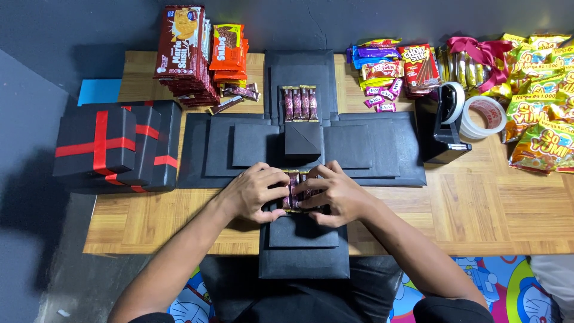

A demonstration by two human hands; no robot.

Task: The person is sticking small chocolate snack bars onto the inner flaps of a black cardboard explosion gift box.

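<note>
Table (478, 209): wooden, low, spread before me.
Black card layout (382, 149): cross of unfolded layered panels, centre of the table, one arm running to 6 o'clock under my hands.
Gift boxes (113, 143): black with red ribbon, stacked at 9 o'clock.
Snack packets (538, 101): yellow and orange heap, 2 o'clock.
Biscuit packs (185, 48): brown and orange stack, 11 o'clock.
Tape dispenser (442, 128): black, 3 o'clock, white tape rolls (484, 116) just beside it.
My left hand (254, 191): fingers curled, pressing the purple bars from 9 o'clock.
My right hand (335, 192): fingers curled, pressing them from 3 o'clock.
Purple bars (294, 190): small row on the 6 o'clock panel, between both hands.
Second bar row (300, 103): 12 o'clock panel, untouched.
</note>
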